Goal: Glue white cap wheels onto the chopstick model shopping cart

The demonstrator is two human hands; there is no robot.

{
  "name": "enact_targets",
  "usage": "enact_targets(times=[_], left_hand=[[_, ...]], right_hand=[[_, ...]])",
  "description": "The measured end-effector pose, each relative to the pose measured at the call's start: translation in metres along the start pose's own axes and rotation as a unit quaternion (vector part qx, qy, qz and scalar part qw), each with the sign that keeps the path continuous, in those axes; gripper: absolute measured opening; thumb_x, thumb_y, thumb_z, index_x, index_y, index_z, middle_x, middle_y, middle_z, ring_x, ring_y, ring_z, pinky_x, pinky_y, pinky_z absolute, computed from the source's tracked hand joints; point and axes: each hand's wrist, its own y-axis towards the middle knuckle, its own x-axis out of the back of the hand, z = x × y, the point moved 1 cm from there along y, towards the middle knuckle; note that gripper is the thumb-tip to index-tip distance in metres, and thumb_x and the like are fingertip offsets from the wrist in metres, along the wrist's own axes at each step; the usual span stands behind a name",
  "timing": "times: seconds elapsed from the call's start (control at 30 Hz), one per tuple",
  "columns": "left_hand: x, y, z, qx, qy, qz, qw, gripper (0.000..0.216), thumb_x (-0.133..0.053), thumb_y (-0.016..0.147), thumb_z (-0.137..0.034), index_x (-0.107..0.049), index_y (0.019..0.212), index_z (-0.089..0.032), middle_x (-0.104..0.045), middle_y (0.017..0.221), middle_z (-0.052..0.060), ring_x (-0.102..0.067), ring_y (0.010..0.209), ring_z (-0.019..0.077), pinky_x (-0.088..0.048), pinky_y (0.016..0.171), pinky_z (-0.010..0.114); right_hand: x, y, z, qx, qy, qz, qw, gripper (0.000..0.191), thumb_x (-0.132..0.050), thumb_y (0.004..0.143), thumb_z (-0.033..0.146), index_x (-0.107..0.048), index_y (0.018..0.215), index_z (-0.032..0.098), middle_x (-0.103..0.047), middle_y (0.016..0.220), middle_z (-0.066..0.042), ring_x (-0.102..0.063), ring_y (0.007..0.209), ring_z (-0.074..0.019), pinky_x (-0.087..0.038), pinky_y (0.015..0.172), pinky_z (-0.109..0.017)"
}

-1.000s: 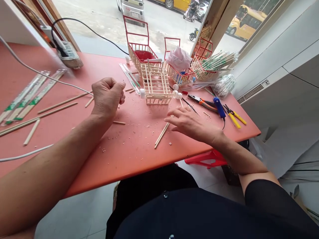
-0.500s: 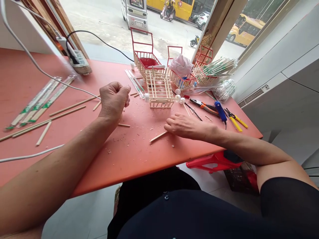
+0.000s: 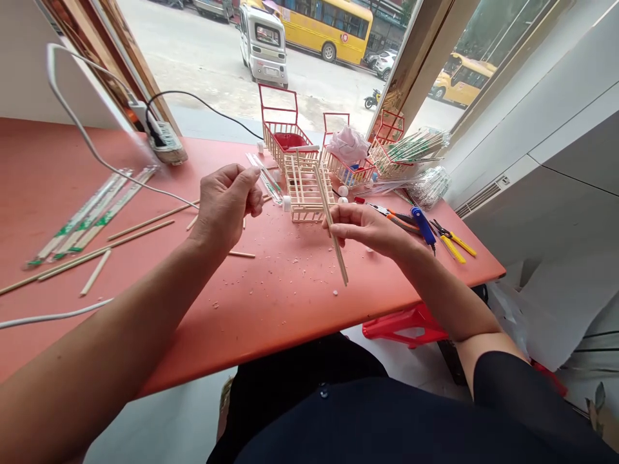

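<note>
Right hand (image 3: 367, 229) grips the stick (image 3: 331, 222) steeply, tip toward the wooden cart (image 3: 304, 187); left hand (image 3: 227, 203) pinched shut

The scene was brightly lit by daylight from the window (image 3: 271, 71); soft shadows were cast on the tabletop (image 3: 271, 290), and edges were bent by wide-angle distortion.

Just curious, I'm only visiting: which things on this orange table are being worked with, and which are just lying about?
In hand: long bare wooden stick, held by the right hand; unpainted stick-built cart just beyond; left hand, curled near it.
Lying about: blue-handled tool; yellow-handled pliers; wrapped chopsticks; red-framed stick carts.
</note>
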Motion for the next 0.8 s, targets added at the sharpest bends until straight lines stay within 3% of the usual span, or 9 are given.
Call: enact_targets(times=[0.13, 0.27, 0.33, 0.43, 0.5, 0.57, 0.63, 0.7, 0.8], left_hand=[[-0.016, -0.018, -0.018, 0.038, 0.011, 0.110, 0.993, 0.041, -0.095, 0.086, -0.052, -0.073, 0.077, -0.019, -0.060, 0.061, 0.000, -0.051, 0.048, 0.0092, -0.037, 0.044, 0.023], [-0.030, -0.036, -0.028, 0.082, 0.048, 0.256, 0.962, 0.050, -0.100, 0.082, -0.060, -0.075, 0.074, -0.017, -0.062, 0.061, 0.002, -0.050, 0.050, 0.0092, -0.036, 0.044, 0.021], [-0.030, -0.038, -0.028, 0.095, 0.063, 0.290, 0.950, 0.051, -0.099, 0.082, -0.061, -0.075, 0.072, -0.017, -0.064, 0.060, 0.004, -0.050, 0.050, 0.0101, -0.036, 0.044, 0.021], [-0.017, -0.027, -0.027, 0.127, 0.069, 0.252, 0.957, 0.046, -0.096, 0.085, -0.057, -0.076, 0.073, -0.018, -0.057, 0.056, 0.003, -0.048, 0.047, 0.0106, -0.035, 0.042, 0.021], [-0.001, -0.012, -0.028, 0.169, 0.096, 0.193, 0.962, 0.044, -0.089, 0.094, -0.049, -0.071, 0.070, -0.017, -0.053, 0.056, 0.002, -0.045, 0.046, 0.0100, -0.035, 0.041, 0.021], [0.018, 0.005, -0.029, 0.202, 0.154, 0.118, 0.960, 0.041, -0.074, 0.103, -0.035, -0.067, 0.067, -0.016, -0.050, 0.055, 0.002, -0.040, 0.045, 0.0090, -0.031, 0.041, 0.020], [0.037, 0.019, -0.028, 0.229, 0.241, 0.069, 0.941, 0.039, -0.064, 0.106, -0.026, -0.062, 0.069, -0.017, -0.048, 0.056, 0.000, -0.038, 0.046, 0.0087, -0.031, 0.043, 0.020], [0.054, 0.029, -0.022, 0.253, 0.368, 0.078, 0.891, 0.040, -0.056, 0.110, -0.031, -0.056, 0.072, -0.020, -0.043, 0.053, -0.003, -0.039, 0.047, 0.0099, -0.029, 0.046, 0.020], [0.076, 0.037, -0.007, 0.263, 0.444, 0.085, 0.852, 0.041, -0.054, 0.107, -0.033, -0.050, 0.067, -0.023, -0.044, 0.049, -0.002, -0.041, 0.045, 0.0124, -0.032, 0.048, 0.023]], right_hand=[[-0.017, 0.005, -0.007, 0.028, -0.001, 0.008, 1.000, 0.017, -0.075, 0.101, 0.034, -0.070, 0.104, 0.019, -0.066, 0.089, 0.002, -0.062, 0.078, -0.0110, -0.056, 0.069, -0.023], [-0.041, 0.010, -0.017, 0.048, -0.001, 0.043, 0.998, 0.017, -0.071, 0.104, 0.034, -0.069, 0.111, 0.019, -0.069, 0.098, -0.001, -0.066, 0.084, -0.0124, -0.058, 0.071, -0.024], [-0.047, 0.010, -0.020, 0.054, 0.006, 0.055, 0.997, 0.023, -0.070, 0.105, 0.040, -0.069, 0.114, 0.019, -0.072, 0.104, -0.004, -0.069, 0.088, -0.0144, -0.060, 0.073, -0.026], [-0.038, 0.002, -0.018, 0.060, -0.057, 0.001, 0.997, 0.033, -0.069, 0.107, 0.050, -0.072, 0.117, 0.019, -0.075, 0.110, -0.006, -0.072, 0.093, -0.0160, -0.060, 0.078, -0.027], [-0.019, -0.011, -0.012, 0.062, -0.150, -0.113, 0.980, 0.034, -0.068, 0.109, 0.052, -0.075, 0.118, 0.020, -0.078, 0.112, -0.005, -0.071, 0.096, -0.0161, -0.056, 0.082, -0.028], [0.004, -0.025, -0.006, 0.036, -0.249, -0.226, 0.941, 0.032, -0.065, 0.112, 0.051, -0.076, 0.113, 0.021, -0.080, 0.104, -0.004, -0.069, 0.090, -0.0163, -0.051, 0.081, -0.029], [0.024, -0.037, -0.002, -0.031, -0.369, -0.286, 0.884, 0.030, -0.065, 0.114, 0.044, -0.077, 0.102, 0.019, -0.081, 0.099, -0.004, -0.066, 0.087, -0.0174, -0.046, 0.083, -0.031], [0.035, -0.041, -0.001, -0.130, -0.470, -0.277, 0.828, 0.031, -0.064, 0.114, 0.037, -0.078, 0.095, 0.017, -0.083, 0.099, -0.008, -0.066, 0.089, -0.0198, -0.042, 0.083, -0.033], [0.035, -0.035, -0.004, -0.277, -0.548, -0.190, 0.766, 0.038, -0.058, 0.119, 0.040, -0.082, 0.103, 0.016, -0.086, 0.110, -0.013, -0.072, 0.099, -0.0241, -0.037, 0.079, -0.034]])
